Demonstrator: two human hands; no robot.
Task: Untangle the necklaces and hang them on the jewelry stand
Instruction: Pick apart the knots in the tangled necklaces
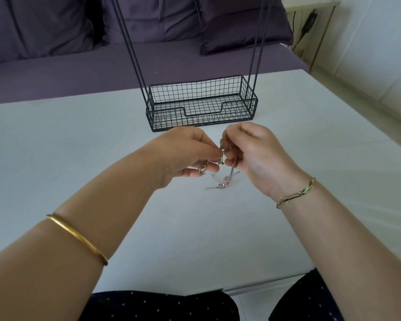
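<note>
- Dark fabric with small white dots [160, 306] fills the bottom edge, at the near rim of the white table [79, 147].
- A gold bangle [79, 237] circles the left forearm. A braided thread bracelet [296, 193] in green, yellow and dark strands sits on the right wrist.
- The left hand [185, 154] is raised above the table with its fingers curled. Thumb and forefinger pinch a small piece of the necklaces [222, 181], and the lower fingers curl around another metal piece.
- The right hand [252, 154] faces it, almost touching fingertip to fingertip. Its fingers are folded in and pinch the same tangle of chain.
- The necklaces are bunched between the 2 hands. Thin loose ends with a clasp and an extender chain trail down to the tabletop just below the hands.
- Just beyond the hands stands the black wire jewelry stand [202, 105]. Its base is a rectangular mesh basket resting on the table. 2 pairs of thin rods rise from its ends out of the top of the view.
- Behind the table is a purple sofa [67, 66] with matching cushions [241, 26].
</note>
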